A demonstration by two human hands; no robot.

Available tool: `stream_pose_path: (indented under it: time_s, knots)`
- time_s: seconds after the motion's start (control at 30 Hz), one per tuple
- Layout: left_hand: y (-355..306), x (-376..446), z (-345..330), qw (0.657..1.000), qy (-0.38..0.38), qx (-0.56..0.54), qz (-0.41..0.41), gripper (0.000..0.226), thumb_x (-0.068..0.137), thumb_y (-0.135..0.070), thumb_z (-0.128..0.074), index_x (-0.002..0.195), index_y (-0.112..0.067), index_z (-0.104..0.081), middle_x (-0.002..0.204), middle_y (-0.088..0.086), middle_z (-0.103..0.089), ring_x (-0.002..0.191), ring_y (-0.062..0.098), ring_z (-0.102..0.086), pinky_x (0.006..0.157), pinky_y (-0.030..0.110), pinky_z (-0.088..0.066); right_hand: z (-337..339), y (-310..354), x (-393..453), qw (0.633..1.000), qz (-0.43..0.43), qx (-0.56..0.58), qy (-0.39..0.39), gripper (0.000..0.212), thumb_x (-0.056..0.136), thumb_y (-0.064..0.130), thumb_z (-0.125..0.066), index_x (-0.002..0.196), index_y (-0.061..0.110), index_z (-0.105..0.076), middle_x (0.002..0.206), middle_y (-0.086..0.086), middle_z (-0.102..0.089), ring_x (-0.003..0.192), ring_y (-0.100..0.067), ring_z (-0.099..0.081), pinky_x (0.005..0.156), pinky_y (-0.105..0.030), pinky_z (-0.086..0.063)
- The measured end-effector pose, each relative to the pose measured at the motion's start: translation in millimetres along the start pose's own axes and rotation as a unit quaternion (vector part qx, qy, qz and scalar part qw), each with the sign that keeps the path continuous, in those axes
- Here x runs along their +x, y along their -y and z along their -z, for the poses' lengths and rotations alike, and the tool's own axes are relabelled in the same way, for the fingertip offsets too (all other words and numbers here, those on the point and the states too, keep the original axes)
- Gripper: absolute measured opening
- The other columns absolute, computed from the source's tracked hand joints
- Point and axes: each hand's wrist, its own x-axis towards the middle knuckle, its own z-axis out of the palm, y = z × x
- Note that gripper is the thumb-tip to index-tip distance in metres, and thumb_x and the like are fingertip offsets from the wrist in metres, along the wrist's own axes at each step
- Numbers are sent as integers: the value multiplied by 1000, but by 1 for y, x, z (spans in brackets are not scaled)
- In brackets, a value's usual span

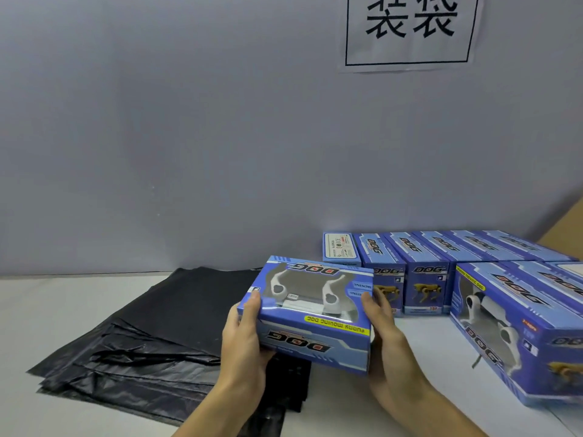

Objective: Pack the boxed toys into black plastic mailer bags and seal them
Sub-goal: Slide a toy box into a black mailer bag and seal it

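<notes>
Toy box (310,313): blue, window side up, printing upside down, held above the near edge of the bags.
Left hand (244,339): grasps the box's left end, thumb on top.
Right hand (383,335): grasps the box's right end.
Black bags (142,335): flat stack on the white surface (47,310), left of the box.
Other boxes (422,272): rows at right, against the wall.
Sign (410,29): paper on the wall.

Soft even light, slight blur, wide-angle bowing
</notes>
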Motion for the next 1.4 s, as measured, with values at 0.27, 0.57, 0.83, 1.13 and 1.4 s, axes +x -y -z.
stream_pose_path:
  time_s: [0.27, 0.57, 0.83, 1.13, 1.4]
  knots:
    - [-8, 12, 15, 986, -2, 161, -34, 46, 104, -41, -41, 83, -21, -76, 98, 3, -76, 90, 15, -68, 74, 34, -53, 14, 21, 6, 992, 58, -64, -90, 23, 95, 33, -57, 115, 36, -68, 110, -4, -76, 94, -34, -73, 83, -51, -57]
    - [17, 41, 65, 628, 81, 768, -97, 55, 104, -50, -27, 155, -28, -26, 166, -7, -13, 153, 14, -6, 123, 40, -10, 39, 50, 15, 977, 40, -174, -114, 24, 92, 35, -64, 116, 40, -64, 102, -3, -76, 82, -27, -75, 79, -46, -58]
    - [-11, 27, 55, 547, 114, 824, -92, 36, 96, -64, -31, 97, -30, -45, 103, -10, -45, 108, 17, -48, 97, 39, -36, 57, 66, 13, 963, -58, -231, -122, 35, 91, 43, -62, 112, 15, -67, 87, -15, -77, 64, -30, -73, 56, -36, -58]
    - [-15, 16, 44, 562, 123, 796, -187, 19, 94, -39, -45, 108, -25, -43, 101, -9, -49, 95, 15, -50, 73, 29, -40, 71, 84, 8, 947, -146, -265, -104, 30, 88, 37, -64, 91, 8, -68, 87, -22, -75, 60, -34, -72, 51, -37, -60]
    - [-12, 18, 44, 552, 127, 787, -244, 28, 97, -10, -42, 116, -28, -54, 114, -12, -45, 94, 8, -44, 53, 19, -27, 70, 86, 9, 955, -100, -259, -106, 36, 88, 42, -63, 101, 8, -65, 82, -19, -76, 59, -31, -73, 42, -30, -54]
